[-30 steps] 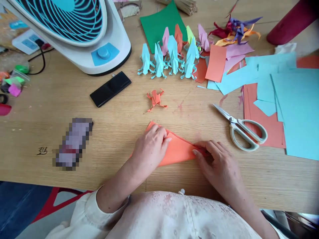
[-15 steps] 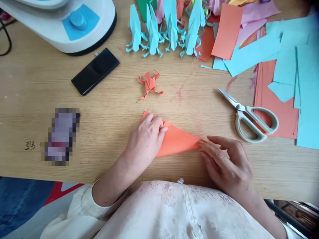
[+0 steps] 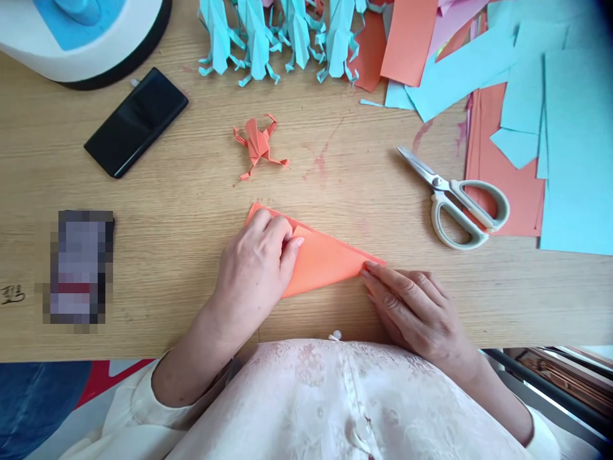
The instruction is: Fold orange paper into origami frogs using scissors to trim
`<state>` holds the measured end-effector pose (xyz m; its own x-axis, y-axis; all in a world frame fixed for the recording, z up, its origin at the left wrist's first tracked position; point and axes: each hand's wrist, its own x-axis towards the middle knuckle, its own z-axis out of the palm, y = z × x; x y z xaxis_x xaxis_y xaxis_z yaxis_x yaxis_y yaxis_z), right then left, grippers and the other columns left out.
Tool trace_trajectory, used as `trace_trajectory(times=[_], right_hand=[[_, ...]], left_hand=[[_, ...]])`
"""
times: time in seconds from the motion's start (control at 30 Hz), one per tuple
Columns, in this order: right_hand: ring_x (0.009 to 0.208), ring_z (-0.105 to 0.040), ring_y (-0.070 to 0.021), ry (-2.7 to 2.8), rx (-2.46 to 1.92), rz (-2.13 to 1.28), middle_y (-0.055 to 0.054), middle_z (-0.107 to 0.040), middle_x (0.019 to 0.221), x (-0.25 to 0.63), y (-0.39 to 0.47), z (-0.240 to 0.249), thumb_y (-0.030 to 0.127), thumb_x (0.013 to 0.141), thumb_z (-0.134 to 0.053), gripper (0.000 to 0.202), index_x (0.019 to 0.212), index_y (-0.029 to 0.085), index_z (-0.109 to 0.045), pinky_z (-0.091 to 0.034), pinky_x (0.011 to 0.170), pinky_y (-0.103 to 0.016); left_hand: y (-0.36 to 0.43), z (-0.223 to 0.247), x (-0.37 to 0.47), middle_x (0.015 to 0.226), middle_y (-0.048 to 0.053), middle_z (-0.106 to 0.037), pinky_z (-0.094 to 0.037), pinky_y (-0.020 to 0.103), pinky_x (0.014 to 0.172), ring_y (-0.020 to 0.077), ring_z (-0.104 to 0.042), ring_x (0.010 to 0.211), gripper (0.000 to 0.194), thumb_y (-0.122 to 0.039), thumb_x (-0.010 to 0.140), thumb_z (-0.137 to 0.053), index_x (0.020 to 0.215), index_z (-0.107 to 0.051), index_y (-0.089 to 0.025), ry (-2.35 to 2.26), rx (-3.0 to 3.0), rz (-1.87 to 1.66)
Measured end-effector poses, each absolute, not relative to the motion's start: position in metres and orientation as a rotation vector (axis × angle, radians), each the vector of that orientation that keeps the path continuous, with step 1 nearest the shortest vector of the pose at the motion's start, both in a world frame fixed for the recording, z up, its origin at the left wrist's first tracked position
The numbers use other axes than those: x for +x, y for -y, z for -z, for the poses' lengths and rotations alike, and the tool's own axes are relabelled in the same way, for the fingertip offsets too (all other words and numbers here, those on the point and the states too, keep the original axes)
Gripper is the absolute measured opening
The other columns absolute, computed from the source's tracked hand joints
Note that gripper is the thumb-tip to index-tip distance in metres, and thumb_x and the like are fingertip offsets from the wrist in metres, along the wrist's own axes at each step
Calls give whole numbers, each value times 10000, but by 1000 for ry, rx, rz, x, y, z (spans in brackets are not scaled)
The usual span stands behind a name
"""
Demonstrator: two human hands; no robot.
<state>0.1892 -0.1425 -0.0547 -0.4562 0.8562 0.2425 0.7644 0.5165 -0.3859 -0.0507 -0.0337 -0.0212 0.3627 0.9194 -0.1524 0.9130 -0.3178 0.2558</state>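
A folded sheet of orange paper (image 3: 322,263) lies on the table before me, its long point toward the right and a narrow strip showing along the upper edge. My left hand (image 3: 256,262) is closed over its left part, fingers curled and thumb pressed beside them; the paper's left end is partly hidden. At the paper's right tip, my right hand (image 3: 414,306) pinches the lower edge, its fingers held together and its thumb mostly out of sight. Just beyond the paper is a small orange folded figure (image 3: 258,144) with thin bent legs.
Scissors (image 3: 450,191) lie slightly right of the paper. Several turquoise folded figures (image 3: 256,45) stand at the back. Turquoise sheets (image 3: 579,153) and orange sheets (image 3: 507,191) spread on the right. A black phone (image 3: 136,121), a blurred-out device (image 3: 79,265) and a white-and-blue base (image 3: 129,38) are left.
My right fingers have closed in on the paper's right corner, and a strip of paper now shows along the top edge. The whole view has shifted, so things appear farther left.
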Motion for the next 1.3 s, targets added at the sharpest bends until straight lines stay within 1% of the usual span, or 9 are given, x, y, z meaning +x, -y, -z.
trace_trajectory(times=[0.13,0.27,0.53,0.73,0.93,1.07,1.3], right_hand=[[1036,-649,-260,2357,-1355,-346,-164,-559,1446,191,147,55,30,936,-531,630,1531,166,-379,-526,791,-412],[1114,-622,-270,2385,-1336,-348,-158,-491,1503,191,148,55,27,937,-507,663,1560,144,-313,-527,841,-422],[1151,-599,-288,2382,-1341,-353,-166,-467,1515,189,145,57,4,896,-566,688,1540,108,-346,-533,867,-436],[1151,-608,-282,2342,-1356,-394,-149,-474,1512,189,145,57,11,911,-551,707,1561,148,-311,-541,864,-439],[1168,-607,-296,2339,-1360,-428,-152,-485,1505,189,143,58,17,913,-556,708,1564,157,-313,-542,881,-459],[1146,-613,-300,2329,-1351,-410,-163,-511,1484,188,140,57,17,903,-590,699,1548,128,-344,-542,868,-456],[1150,-599,-307,2339,-1331,-396,-164,-492,1500,188,142,62,-7,881,-608,699,1529,111,-373,-535,860,-461]], left_hand=[[34,21,-49,925,17,-580,-393,277,607,140,-548,727,150,-235,949,-564,813,-514,-197,-1647,2346,-2],[33,20,-48,919,22,-576,-389,284,606,149,-548,734,160,-228,952,-548,802,-502,-199,-1655,2335,12],[34,21,-49,909,27,-561,-385,286,624,149,-532,730,191,-239,970,-506,785,-477,-200,-1665,2334,3],[34,23,-49,911,27,-566,-397,286,630,150,-538,734,184,-239,972,-502,793,-482,-201,-1667,2331,-18],[33,24,-49,902,30,-559,-408,285,632,159,-543,755,188,-221,969,-513,786,-472,-202,-1668,2323,-25],[33,24,-48,890,28,-550,-418,289,649,161,-541,759,200,-209,967,-516,774,-466,-200,-1667,2318,-30],[31,24,-48,910,31,-558,-429,291,659,165,-555,780,197,-197,968,-516,779,-460,-202,-1673,2286,-25]])
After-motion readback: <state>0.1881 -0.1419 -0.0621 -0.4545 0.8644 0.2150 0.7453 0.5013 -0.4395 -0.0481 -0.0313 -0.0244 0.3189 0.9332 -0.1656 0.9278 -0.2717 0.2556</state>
